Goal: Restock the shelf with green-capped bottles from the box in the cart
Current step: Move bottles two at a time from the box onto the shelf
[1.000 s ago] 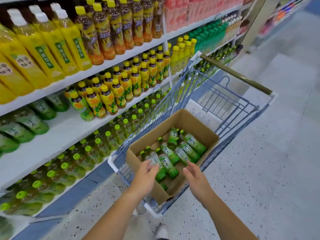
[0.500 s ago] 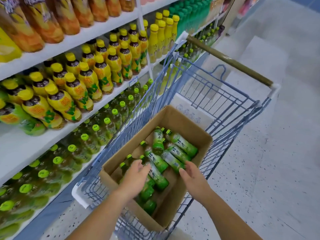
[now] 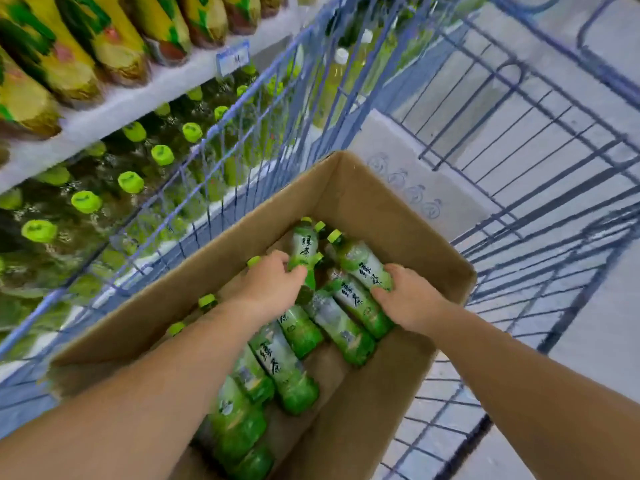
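Left hand (image 3: 273,287) deep in cardboard box (image 3: 381,209), fingers curled round labelled bottle (image 3: 302,249) near far wall. Right hand (image 3: 407,301) near it, fingers wrapped over neighbouring bottle (image 3: 360,263). Other green-capped bottles (image 3: 287,372) lie loose under the 2 forearms. Box sits in blue wire cart (image 3: 519,133). Cart's mesh side stands between box and shelf (image 3: 138,105), where green-capped rows (image 3: 131,182) stand below yellow bottles (image 3: 114,46).

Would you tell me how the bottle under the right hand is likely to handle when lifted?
The bottle looks full, so probably heavy for its size. Its round body lies on its side in the box, so it may roll if released. The glossy label could slip under the right hand.
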The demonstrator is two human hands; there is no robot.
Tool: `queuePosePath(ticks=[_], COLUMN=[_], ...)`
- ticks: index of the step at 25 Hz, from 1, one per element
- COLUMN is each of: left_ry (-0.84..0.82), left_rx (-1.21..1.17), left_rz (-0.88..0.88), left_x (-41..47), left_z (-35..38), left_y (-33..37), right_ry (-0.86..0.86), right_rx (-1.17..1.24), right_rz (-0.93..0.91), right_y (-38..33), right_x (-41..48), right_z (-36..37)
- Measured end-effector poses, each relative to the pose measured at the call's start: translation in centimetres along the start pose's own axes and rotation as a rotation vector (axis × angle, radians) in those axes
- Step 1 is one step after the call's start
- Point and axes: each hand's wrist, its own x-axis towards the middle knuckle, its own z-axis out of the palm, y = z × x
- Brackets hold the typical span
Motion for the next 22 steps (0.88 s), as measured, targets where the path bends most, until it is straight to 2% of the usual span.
queuePosePath(ticks=[5,13,19,22], left_ry=[0.031,0.096,0.142,0.171], left_rx=[0.070,0.040,-0.034,-0.118], left_rz=[-0.117,-0.214,-0.224,-0.221], left_x=[6.4,11.5,11.2,8.6], left_z=[2.7,4.3,4.9,4.5], left_y=[1.5,1.3,0.7,0.2], right_ry=[-0.096,-0.094,-0.129,-0.122], right_rx=[-0.086,-0.102,-0.141,-0.001], right_rz=[0.044,0.080,0.084,0.094], right_y=[1.4,2.3,1.5,0.6], right_x=[5.5,9.3,9.5,7.4], right_z=[1.2,1.4,0.4,-0.3])
